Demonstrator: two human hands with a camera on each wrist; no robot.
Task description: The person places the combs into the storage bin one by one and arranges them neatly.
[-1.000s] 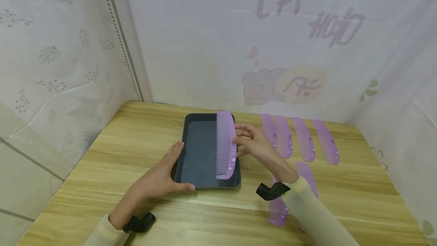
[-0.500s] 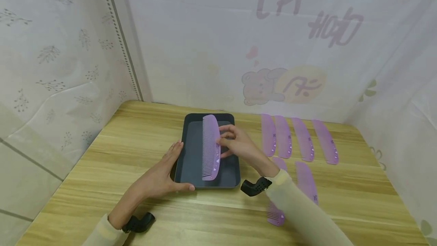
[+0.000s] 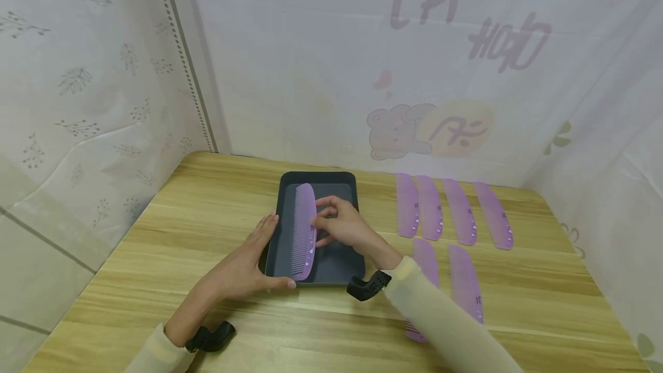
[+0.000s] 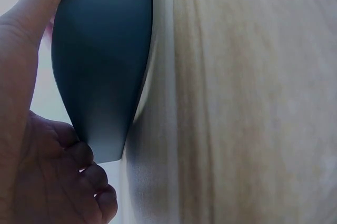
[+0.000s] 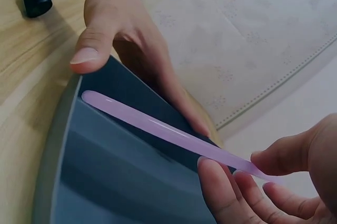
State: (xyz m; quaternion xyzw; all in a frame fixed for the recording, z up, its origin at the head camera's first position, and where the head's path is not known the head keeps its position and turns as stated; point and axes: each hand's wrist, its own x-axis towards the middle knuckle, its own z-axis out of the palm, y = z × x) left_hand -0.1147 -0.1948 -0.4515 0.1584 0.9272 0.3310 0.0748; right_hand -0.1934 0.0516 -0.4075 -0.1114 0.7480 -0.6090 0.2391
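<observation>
The right hand [image 3: 346, 227] is pinching one purple comb [image 3: 305, 233] between thumb and fingers, over the left side of one dark tray [image 3: 339, 266]. The left hand [image 3: 239, 270], its thumb spreading from its fingers, is touching the tray's outside. Six other combs [image 3: 458, 212] are lying rightward.

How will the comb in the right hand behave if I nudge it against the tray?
The comb is probably stiff: pinched along one edge by the right hand, it shows no obvious sag. It's likely light, being thin edge-on. Its fine teeth might snap if pressed hard against the tray.
</observation>
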